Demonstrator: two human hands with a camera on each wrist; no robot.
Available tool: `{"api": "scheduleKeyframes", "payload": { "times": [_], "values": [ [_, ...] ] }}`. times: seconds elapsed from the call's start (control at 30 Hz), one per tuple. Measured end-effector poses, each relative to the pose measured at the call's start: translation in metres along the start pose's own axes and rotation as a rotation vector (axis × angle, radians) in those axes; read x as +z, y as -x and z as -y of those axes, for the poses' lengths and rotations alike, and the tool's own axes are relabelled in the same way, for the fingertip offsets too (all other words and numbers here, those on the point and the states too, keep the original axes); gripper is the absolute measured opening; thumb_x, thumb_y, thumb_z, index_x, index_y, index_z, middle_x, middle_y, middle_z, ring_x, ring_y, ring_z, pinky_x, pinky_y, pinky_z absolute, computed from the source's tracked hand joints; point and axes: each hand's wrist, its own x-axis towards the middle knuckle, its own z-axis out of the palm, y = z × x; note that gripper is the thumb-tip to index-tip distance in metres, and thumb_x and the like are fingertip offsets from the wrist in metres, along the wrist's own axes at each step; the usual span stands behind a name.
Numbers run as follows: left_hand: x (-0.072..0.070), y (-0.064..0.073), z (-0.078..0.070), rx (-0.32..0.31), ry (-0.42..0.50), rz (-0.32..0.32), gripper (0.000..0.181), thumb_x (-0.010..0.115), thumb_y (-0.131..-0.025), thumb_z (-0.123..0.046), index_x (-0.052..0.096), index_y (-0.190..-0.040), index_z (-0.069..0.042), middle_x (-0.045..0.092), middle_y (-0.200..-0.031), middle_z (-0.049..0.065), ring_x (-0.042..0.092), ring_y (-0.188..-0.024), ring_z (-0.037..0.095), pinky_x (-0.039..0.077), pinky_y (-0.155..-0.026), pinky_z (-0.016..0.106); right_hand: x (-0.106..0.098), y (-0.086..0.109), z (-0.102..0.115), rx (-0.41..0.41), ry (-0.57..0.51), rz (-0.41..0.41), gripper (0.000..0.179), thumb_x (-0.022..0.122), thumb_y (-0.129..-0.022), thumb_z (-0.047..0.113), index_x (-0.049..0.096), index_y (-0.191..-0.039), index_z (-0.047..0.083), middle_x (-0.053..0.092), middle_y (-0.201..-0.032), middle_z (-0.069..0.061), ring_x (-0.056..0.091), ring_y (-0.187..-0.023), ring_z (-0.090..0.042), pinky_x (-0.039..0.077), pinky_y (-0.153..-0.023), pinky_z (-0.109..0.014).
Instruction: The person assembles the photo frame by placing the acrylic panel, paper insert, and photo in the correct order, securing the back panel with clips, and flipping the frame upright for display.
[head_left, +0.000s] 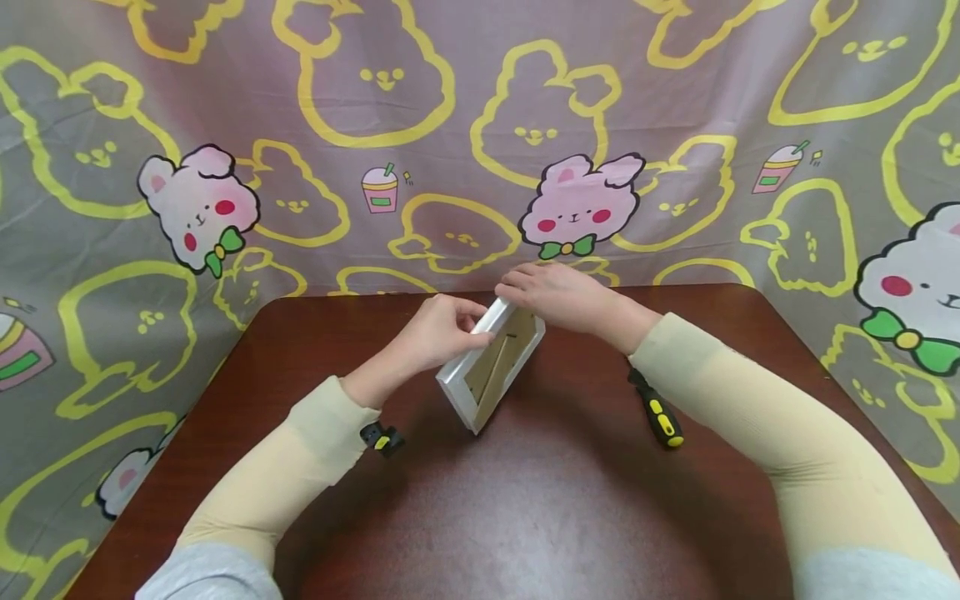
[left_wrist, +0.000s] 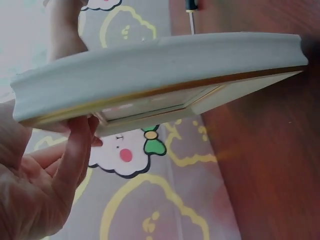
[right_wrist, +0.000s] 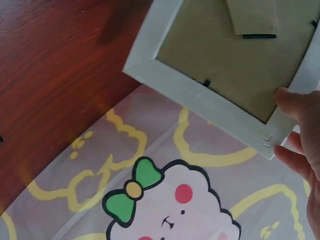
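Note:
A white picture frame point(head_left: 459, 390) is held tilted over the table, its brown backing point(right_wrist: 225, 65) with a stand flap turned toward the head camera. At its upper left edge, my left hand point(head_left: 448, 332) pinches the rim between thumb and fingers. My right hand point(head_left: 558, 296) grips the top far corner; in the right wrist view its thumb presses on the backing side. Small dark tabs point(right_wrist: 206, 83) sit along the backing's edge. From the left wrist, the moulded white side point(left_wrist: 160, 67) and part of the front opening show. Whether the lower corner touches the table cannot be told.
A black and yellow screwdriver point(head_left: 662, 417) lies on the dark red-brown table point(head_left: 525, 517), beside the right forearm. Near the left sleeve lies a small black and yellow object point(head_left: 382, 439), its kind unclear. A patterned cloth point(head_left: 465, 108) hangs behind the table and along its sides.

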Motion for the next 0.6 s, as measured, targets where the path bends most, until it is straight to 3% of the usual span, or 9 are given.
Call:
{"api": "scheduleKeyframes", "payload": {
  "times": [0.17, 0.3, 0.47, 0.6],
  "values": [
    [-0.013, 0.001, 0.001, -0.052, 0.12, -0.053, 0.035, 0.078, -0.084, -0.029, 0.072, -0.109, -0.005, 0.068, -0.075, 0.006, 0.065, -0.061, 0.023, 0.051, -0.054, 0.032, 0.0, 0.01, -0.008, 0.012, -0.007, -0.046, 0.042, 0.064, -0.085, -0.011, 0.056, -0.123, 0.004, 0.059, -0.12, -0.013, 0.055, -0.113, -0.029, 0.05, -0.086, -0.043],
    [-0.019, 0.001, 0.018, -0.102, 0.288, -0.082, 0.035, 0.07, -0.091, -0.03, 0.069, -0.114, -0.004, 0.071, -0.087, 0.013, 0.069, -0.068, 0.027, 0.056, -0.061, 0.038, 0.0, 0.02, -0.015, 0.017, 0.001, -0.136, 0.044, 0.065, -0.084, -0.011, 0.055, -0.125, 0.001, 0.057, -0.121, -0.015, 0.054, -0.114, -0.03, 0.051, -0.084, -0.043],
    [-0.009, 0.006, 0.051, -0.207, 0.391, 0.005, 0.04, 0.06, -0.098, -0.027, 0.059, -0.129, -0.001, 0.068, -0.11, 0.018, 0.069, -0.09, 0.03, 0.056, -0.072, 0.044, 0.002, 0.029, -0.021, 0.009, 0.032, -0.289, 0.04, 0.069, -0.084, -0.008, 0.055, -0.122, 0.0, 0.058, -0.119, -0.017, 0.054, -0.112, -0.031, 0.053, -0.079, -0.044],
    [0.005, 0.014, 0.066, -0.275, 0.393, 0.111, 0.048, 0.057, -0.099, -0.032, 0.053, -0.134, 0.001, 0.067, -0.115, 0.019, 0.069, -0.093, 0.029, 0.055, -0.075, 0.048, 0.005, 0.033, -0.024, -0.018, 0.041, -0.404, 0.045, 0.073, -0.081, -0.006, 0.054, -0.121, 0.0, 0.058, -0.117, -0.017, 0.055, -0.109, -0.032, 0.054, -0.076, -0.044]
  ]
}}
